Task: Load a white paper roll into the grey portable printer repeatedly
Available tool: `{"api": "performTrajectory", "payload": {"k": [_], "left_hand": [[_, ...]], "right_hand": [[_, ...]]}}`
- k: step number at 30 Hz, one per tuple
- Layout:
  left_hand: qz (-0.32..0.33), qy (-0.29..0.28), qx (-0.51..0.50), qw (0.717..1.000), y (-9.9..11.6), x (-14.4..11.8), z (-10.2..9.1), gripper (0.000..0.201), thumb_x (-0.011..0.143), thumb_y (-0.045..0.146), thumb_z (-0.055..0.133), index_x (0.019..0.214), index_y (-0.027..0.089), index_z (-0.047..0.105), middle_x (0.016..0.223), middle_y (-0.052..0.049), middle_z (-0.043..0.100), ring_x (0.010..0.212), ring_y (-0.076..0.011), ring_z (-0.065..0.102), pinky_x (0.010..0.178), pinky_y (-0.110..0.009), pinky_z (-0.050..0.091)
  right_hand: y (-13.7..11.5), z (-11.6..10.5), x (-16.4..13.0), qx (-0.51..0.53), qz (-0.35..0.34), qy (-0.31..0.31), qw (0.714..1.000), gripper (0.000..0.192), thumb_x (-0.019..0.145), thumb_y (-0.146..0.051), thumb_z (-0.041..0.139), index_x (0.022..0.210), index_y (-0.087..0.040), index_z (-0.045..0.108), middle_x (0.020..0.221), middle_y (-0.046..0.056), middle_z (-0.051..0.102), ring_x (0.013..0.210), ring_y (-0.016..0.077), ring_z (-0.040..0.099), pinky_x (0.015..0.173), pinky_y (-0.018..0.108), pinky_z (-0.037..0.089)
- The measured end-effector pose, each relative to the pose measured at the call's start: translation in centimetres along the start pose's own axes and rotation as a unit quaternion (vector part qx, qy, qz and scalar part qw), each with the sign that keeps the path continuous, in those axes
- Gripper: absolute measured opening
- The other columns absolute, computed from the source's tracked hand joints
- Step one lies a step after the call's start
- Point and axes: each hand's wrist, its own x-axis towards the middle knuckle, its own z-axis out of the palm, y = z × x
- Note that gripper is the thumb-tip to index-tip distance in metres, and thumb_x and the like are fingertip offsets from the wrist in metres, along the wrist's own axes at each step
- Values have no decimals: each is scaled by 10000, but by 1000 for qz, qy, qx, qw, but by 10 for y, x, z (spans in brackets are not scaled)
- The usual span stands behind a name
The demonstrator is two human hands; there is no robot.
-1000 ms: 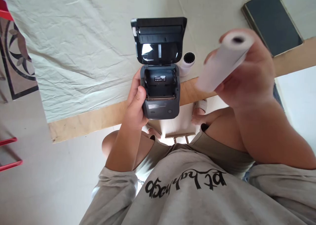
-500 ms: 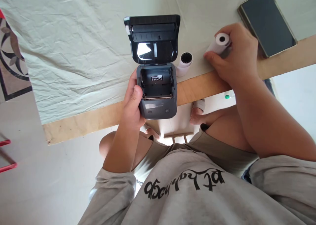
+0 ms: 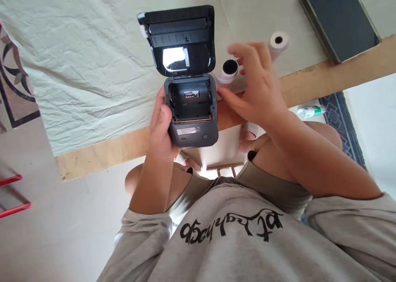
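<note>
A pale, creased cloth (image 3: 93, 59) covers most of a wooden table (image 3: 102, 152), whose bare edge runs across the view from lower left to upper right. Seen from above, a person in a grey sweatshirt (image 3: 235, 240) with black lettering sits at that edge.

The left hand (image 3: 161, 129) is closed around the left side of a small printer (image 3: 191, 109), thumb on its upper face, holding it over the table edge. The printer is dark grey, boxy with rounded corners. Its lid (image 3: 177, 36) stands thrown open on the far side, the inner face glossy and catching a bright reflection. Below the lid, the paper bay sits exposed, hollow, with a small white label on its back wall. A pale strip and a round button mark the front panel nearest the person.

The right hand (image 3: 253, 88) hovers just right of the printer, fingers spread and loosely curled, gripping nothing; its thumb points toward the printer's right side, near it.

A dark phone (image 3: 340, 22) lies face up at the far right of the table. A white paper roll (image 3: 278, 43) rests on the cloth beyond the right hand. A second paper roll (image 3: 229, 71), with a dark core, lies just right of the open lid, between printer and hand.
</note>
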Motion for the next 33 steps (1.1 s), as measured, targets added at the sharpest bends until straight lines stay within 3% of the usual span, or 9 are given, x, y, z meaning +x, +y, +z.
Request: {"api": "performTrajectory", "payload": {"k": [4,10,17,20,23,25,29,33], "left_hand": [[3,-7,-4,1000,-1,-1,-3,442,966,551,459,1275,275,613,1234,-33,666,1174,-211,640,1047,-382,519],[-19,-13,-20,1000,-1,-3,-8,385,958,551,495,1212,303,644,1226,2,665,1164,-212,658,1074,-400,522],[-24,-7,-11,1000,-1,-3,-10,416,925,590,546,1228,322,644,1223,1,675,1331,-260,578,1097,-416,527],[-26,-6,-5,1000,-2,-2,-12,413,912,600,563,1215,332,650,1228,9,682,1359,-261,558,1109,-408,522],[-24,-22,-8,999,-1,-2,-13,400,919,583,563,1217,330,651,1227,15,685,1345,-253,567,1113,-407,522],[-26,-30,-16,999,1,-2,-11,389,930,565,557,1217,319,648,1222,9,680,1339,-253,570,1119,-416,516],[-33,-19,-17,999,1,-2,-7,391,944,548,543,1233,301,633,1238,-4,663,1324,-260,576,1128,-431,502],[-27,-10,-12,1000,0,-1,-7,409,928,560,561,1245,312,627,1245,-6,657,1330,-272,567,1122,-449,501]], "right_hand": [[0,5,6,-30,38,-20,999,316,870,-235,580,1181,-280,542,1187,86,582,1075,197,582,871,337,532],[11,-3,-4,-22,-6,-13,1000,414,797,-109,501,1187,-246,498,1145,85,648,1060,209,608,952,383,492],[14,1,-8,-53,-1,25,998,259,876,-322,615,1110,-217,585,1068,129,562,1003,228,566,921,406,472],[16,-2,-8,-37,-20,39,998,377,823,-208,599,1196,-238,553,1079,104,614,987,213,586,914,393,483],[17,-5,-9,-25,-24,6,999,475,769,-119,529,1225,-250,518,1116,80,663,996,200,613,901,370,495],[17,-6,-10,-27,-23,-13,999,410,790,-133,532,1185,-244,544,1117,85,658,1009,199,613,917,367,495],[17,-6,-12,-48,-26,33,998,275,862,-286,614,1134,-244,618,1056,106,607,973,198,593,895,360,506],[19,-9,-15,-16,-16,25,999,499,802,-219,645,1281,-266,514,1100,79,657,935,184,633,846,338,516]]}}
